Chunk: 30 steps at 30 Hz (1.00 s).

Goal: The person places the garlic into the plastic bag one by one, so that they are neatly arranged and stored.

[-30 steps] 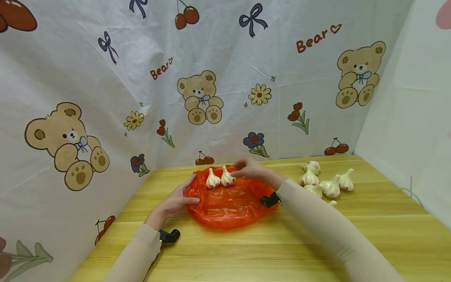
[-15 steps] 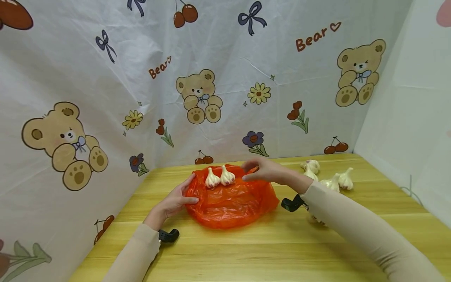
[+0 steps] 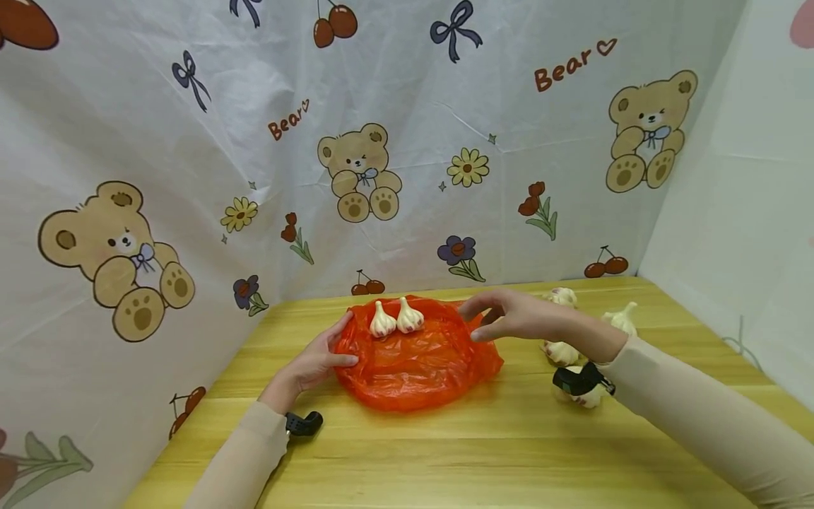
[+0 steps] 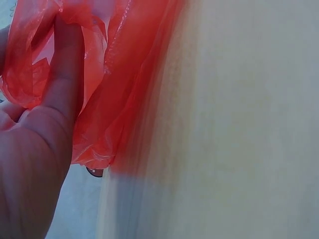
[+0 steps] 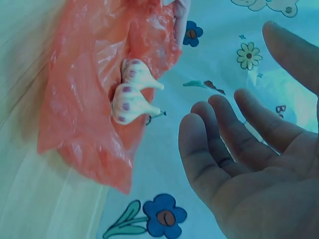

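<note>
A red plastic bag (image 3: pixel 413 378) lies spread on the table with its mouth open upward. My left hand (image 3: pixel 313 362) grips its left edge, thumb over the rim; in the left wrist view, folds of the thin plastic wrap around the thumb and fingers. Two garlic bulbs, one on the left (image 3: pixel 383 322) and one on the right (image 3: pixel 410 317), sit side by side at the back of the bag, stems up. My right hand (image 3: pixel 518 316) is raised over the bag's right side, holding nothing. The right wrist view shows its fingers (image 5: pixel 194 144) loosely bent and apart from the thumb.
Several more garlic bulbs lie on the table (image 3: pixel 407 459) at the right, among them one farther right (image 3: pixel 620 322) and one (image 3: pixel 562 352) partly under my right forearm. A printed bear sheet (image 3: pixel 407 247) hangs behind the table. A thin cord (image 3: pixel 744 346) shows at the right wall.
My right hand has left the right-hand garlic bulb in the bag and moved right, its fingers spreading. The left hand and both bulbs in the bag have stayed put.
</note>
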{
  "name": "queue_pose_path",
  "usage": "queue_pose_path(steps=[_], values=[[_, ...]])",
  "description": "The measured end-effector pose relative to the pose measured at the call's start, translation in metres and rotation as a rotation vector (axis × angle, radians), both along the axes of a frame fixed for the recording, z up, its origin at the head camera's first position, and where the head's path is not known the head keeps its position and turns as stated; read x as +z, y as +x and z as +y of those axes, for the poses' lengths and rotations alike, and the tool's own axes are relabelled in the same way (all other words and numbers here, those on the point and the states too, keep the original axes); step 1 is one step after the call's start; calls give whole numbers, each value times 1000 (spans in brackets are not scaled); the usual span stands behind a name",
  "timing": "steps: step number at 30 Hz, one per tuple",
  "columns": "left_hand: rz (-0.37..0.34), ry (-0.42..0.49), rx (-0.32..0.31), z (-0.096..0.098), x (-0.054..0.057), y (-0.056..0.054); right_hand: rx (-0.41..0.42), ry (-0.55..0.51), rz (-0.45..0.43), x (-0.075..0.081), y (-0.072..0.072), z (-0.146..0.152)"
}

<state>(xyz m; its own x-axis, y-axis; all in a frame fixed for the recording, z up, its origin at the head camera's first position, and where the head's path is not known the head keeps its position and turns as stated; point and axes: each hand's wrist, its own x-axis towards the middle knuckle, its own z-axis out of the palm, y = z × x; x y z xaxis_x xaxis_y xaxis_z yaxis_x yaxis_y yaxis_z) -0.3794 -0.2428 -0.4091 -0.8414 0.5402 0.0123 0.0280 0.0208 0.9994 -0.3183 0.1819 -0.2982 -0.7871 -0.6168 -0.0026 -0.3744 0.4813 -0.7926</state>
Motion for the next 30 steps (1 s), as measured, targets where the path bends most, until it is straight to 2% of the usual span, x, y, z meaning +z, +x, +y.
queue_pose_path(steps=[8, 16, 30], values=[[11, -14, 8, 0, 0, -2, -1, 28, 36, 7, 12, 27], [11, -10, 3, 0, 1, 0, 21, 82, 131, 9, 21, 52], [8, -23, 11, 0, 2, 0, 73, -29, 103, 3, 29, 102]])
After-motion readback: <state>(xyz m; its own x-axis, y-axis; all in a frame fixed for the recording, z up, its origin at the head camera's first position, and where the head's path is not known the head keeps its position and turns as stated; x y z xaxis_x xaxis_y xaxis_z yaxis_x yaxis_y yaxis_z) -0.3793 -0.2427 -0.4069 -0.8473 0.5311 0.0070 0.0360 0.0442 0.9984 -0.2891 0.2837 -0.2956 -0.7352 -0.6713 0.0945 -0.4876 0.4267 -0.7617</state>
